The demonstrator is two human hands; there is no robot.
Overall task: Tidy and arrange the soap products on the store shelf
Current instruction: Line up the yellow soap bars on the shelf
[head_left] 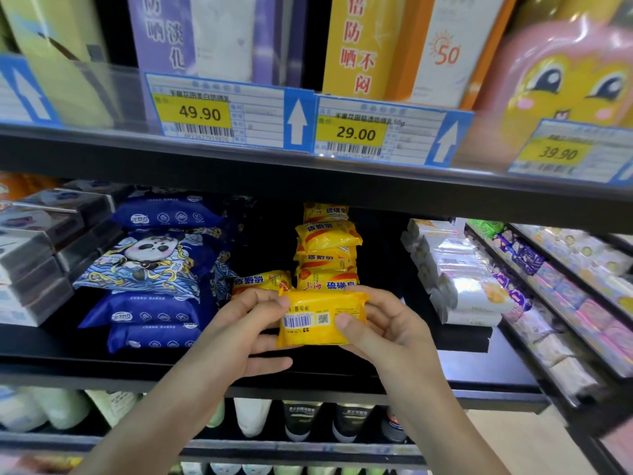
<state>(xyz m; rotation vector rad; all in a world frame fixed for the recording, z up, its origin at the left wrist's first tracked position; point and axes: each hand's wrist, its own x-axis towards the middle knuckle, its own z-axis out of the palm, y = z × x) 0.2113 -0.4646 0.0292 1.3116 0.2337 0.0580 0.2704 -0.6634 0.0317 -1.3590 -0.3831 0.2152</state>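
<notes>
We see a black shelf point(479, 341) carrying goods side by side; at its left sit dark boxed packs point(30, 265), stacked; beside them blue wipe packs point(154, 313), piled, one with a panda; in the middle a stack of yellow soap bars point(327, 255), with one yellow bar point(260, 281) just left of it; at the right, white wrapped packs point(459, 279).

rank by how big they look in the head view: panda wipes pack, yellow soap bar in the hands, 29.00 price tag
1. panda wipes pack
2. 29.00 price tag
3. yellow soap bar

The soap bar sits nearest the camera, so true sizes may differ.
</notes>
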